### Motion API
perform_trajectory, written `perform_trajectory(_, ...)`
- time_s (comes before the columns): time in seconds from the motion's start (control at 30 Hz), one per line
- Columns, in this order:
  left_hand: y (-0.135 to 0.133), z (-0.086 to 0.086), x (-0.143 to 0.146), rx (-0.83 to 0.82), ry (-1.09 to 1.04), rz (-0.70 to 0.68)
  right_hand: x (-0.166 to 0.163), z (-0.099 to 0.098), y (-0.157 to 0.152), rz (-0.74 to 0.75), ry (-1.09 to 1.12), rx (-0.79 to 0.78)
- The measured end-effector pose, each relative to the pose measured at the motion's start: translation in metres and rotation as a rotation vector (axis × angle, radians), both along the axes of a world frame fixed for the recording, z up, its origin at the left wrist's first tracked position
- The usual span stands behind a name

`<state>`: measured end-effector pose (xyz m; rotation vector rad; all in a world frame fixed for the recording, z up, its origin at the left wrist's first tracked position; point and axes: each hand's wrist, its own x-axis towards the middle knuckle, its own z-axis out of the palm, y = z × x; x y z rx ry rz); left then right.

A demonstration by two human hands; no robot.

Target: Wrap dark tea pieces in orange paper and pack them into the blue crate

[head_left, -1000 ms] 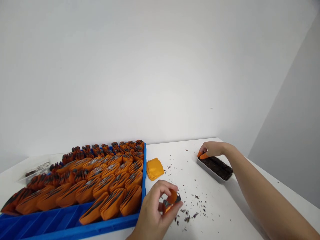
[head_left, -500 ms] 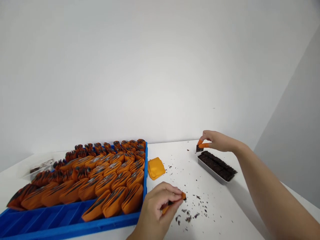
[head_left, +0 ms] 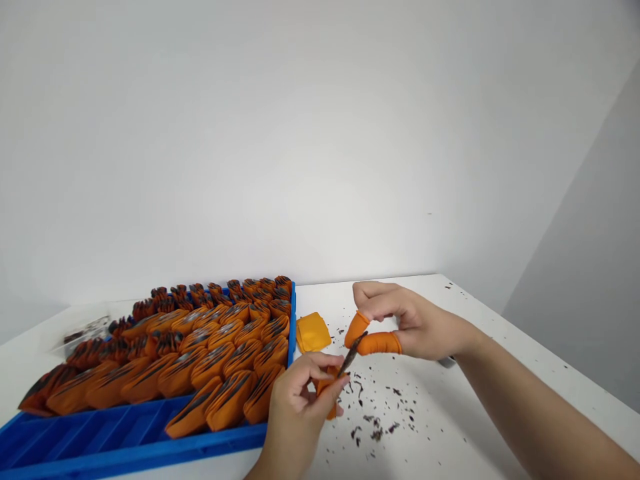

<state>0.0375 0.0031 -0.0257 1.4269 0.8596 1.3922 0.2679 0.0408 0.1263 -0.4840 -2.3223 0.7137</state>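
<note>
My left hand (head_left: 305, 390), at the bottom centre, is closed around a small folded orange pouch (head_left: 326, 385). My right hand (head_left: 400, 320) wears orange finger cots (head_left: 380, 343) on thumb and forefinger. Between them it pinches a thin, dark brown flaky piece (head_left: 354, 351), held tilted. The lower end of that piece meets the pouch at my left fingertips; how far it reaches inside is hidden. Beyond my left hand lies a small stack of yellow-orange squares (head_left: 313, 332) on the white table.
On the left, a blue compartment tray (head_left: 135, 457) holds rows of orange pouches with dark edges (head_left: 225, 400). A clear container (head_left: 83, 330) stands behind it. Dark crumbs (head_left: 377, 430) litter the white table (head_left: 480, 413). My right wrist mostly covers another container (head_left: 447, 362).
My right hand has come left and nearer from the container of dark pieces, carrying one to my left hand. The left hand has turned slightly, and the pouch now meets the piece.
</note>
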Motion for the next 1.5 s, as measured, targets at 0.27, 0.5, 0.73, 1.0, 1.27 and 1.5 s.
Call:
perform_trajectory(0.27, -0.009, 0.013, 0.008, -0.190, -0.115, -0.001, -0.013, -0.012, 0.004, -0.014, -0.038, -0.012)
perform_trajectory(0.5, -0.011, 0.014, 0.006, -0.223, -0.106, -0.044, -0.016, -0.015, 0.004, -0.018, -0.018, -0.021)
perform_trajectory(0.73, -0.013, 0.017, 0.008, -0.221, -0.107, -0.058, -0.018, -0.017, 0.006, 0.004, -0.099, -0.054)
perform_trajectory(1.0, -0.009, 0.006, 0.006, -0.188, -0.048, -0.086, -0.016, -0.018, 0.005, -0.033, -0.149, 0.027)
perform_trajectory(1.27, -0.007, 0.003, 0.004, -0.141, 0.007, -0.049, -0.019, -0.020, 0.001, -0.086, -0.237, 0.060)
perform_trajectory(1.5, -0.008, 0.003, 0.002, -0.096, 0.050, -0.026, -0.019, -0.025, 0.006, 0.001, -0.189, 0.020)
